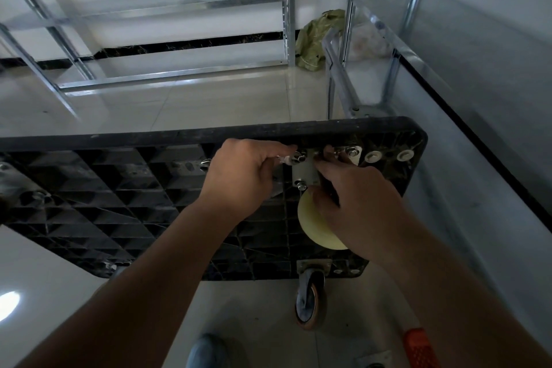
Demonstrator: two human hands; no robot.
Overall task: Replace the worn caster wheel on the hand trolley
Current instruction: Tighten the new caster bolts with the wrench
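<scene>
Head view: no legible writing. L hand (239, 176) pinches a bolt (288, 159) at caster plate (304, 170); R hand (358, 203) grips yellow wheel (313, 227) on upturned trolley (119, 188).

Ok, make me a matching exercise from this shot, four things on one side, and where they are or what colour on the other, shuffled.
Things:
1. new caster wheel
2. old caster wheel
3. trolley deck
4. green bag

Descriptions:
A. black, ribbed underside facing up
B. pale yellow, under the right hand
C. crumpled by the metal racking
D. grey with an orange rim, at the deck's near edge

Pairs: 1-B, 2-D, 3-A, 4-C
</scene>
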